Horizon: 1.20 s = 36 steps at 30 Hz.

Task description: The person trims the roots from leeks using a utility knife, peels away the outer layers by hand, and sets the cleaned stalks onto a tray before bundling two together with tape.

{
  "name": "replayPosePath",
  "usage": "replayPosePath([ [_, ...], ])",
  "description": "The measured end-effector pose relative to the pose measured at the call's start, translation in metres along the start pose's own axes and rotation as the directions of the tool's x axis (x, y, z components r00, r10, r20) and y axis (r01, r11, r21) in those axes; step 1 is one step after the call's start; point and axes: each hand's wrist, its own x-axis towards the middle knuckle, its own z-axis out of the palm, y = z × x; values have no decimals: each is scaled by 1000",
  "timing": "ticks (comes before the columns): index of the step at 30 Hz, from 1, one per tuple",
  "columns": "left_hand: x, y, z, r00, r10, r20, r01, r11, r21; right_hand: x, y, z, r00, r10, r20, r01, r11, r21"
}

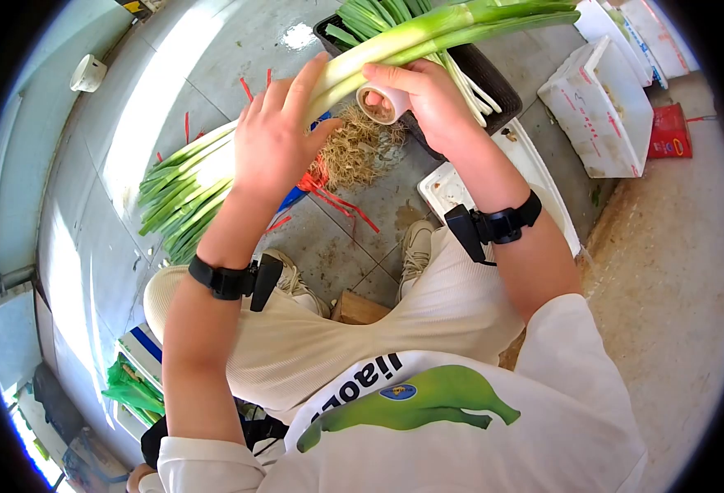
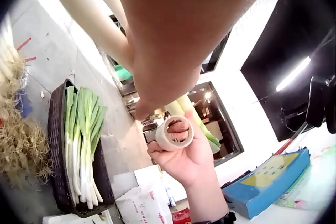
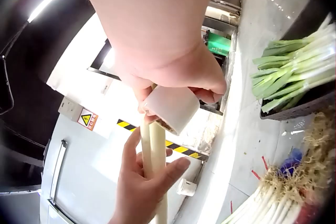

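Several long leeks (image 1: 452,29) with white shanks and green tops lie across both hands in the head view. My left hand (image 1: 273,135) grips their pale lower part; the right wrist view shows its thumb and fingers round the stalks (image 3: 156,153). Farther up, my right hand (image 1: 440,107) holds the leeks with the thumb on top. It also carries a roll of tape (image 3: 176,106), with fingertips showing inside the core. Below the hands lies a large bunch of leeks (image 1: 189,193) with shaggy roots (image 1: 358,152) and red ties.
Beyond the right hand stands a dark crate (image 1: 500,74) of leeks. A white foam tray (image 1: 543,164) lies beside the right forearm. White foam boxes (image 1: 596,111) and a red packet (image 1: 670,133) are at the right. Between the feet is a wooden block (image 1: 358,309).
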Motion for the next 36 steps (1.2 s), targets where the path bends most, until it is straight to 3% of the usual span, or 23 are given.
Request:
replayPosePath([
  [1,0,0,0,1000,1,0,-1,1000,-1,1,2,-1,1000,-1,-2,1,1000,0],
  [3,-1,1,0,999,41,-20,-37,979,201,4,7,-3,998,34,-45,-30,996,87],
  [7,-5,-7,5,999,-7,38,1,987,163,2,6,-2,998,69,1,-69,995,70],
  [10,-6,-8,5,991,-81,107,68,991,118,0,-2,-3,995,96,18,-96,995,24],
  [15,-5,-12,4,982,-161,96,162,987,-1,2,-6,-15,970,18,241,16,990,-137],
  [22,-3,-2,4,968,-207,141,240,925,-294,2,-17,-33,961,11,278,110,902,-418],
  [24,-2,-2,3,906,-245,345,398,771,-498,2,-16,-33,954,-22,300,131,927,-351],
  [25,-3,-5,6,906,-239,348,395,772,-499,2,-16,-35,944,-57,325,154,947,-282],
  [27,-3,-9,10,829,-161,536,535,508,-675,5,-14,-40,915,-85,395,178,963,-203],
  [28,-2,-9,9,828,-160,537,535,509,-674,7,-13,-40,890,-106,443,207,961,-186],
  [30,1,-9,4,676,-88,731,701,381,-603,6,-12,-40,880,-115,460,233,950,-209],
  [31,3,-8,3,675,-87,733,702,383,-601,4,-10,-37,881,-116,459,233,950,-207],
  [33,6,-7,1,764,-70,641,498,696,-517,3,-5,-29,928,-70,365,165,957,-237],
  [34,6,-5,0,764,-72,641,498,697,-515,4,2,-24,931,-81,356,167,962,-218],
  [36,5,4,0,912,-54,406,297,769,-567,6,10,-12,931,-135,339,221,948,-229],
])
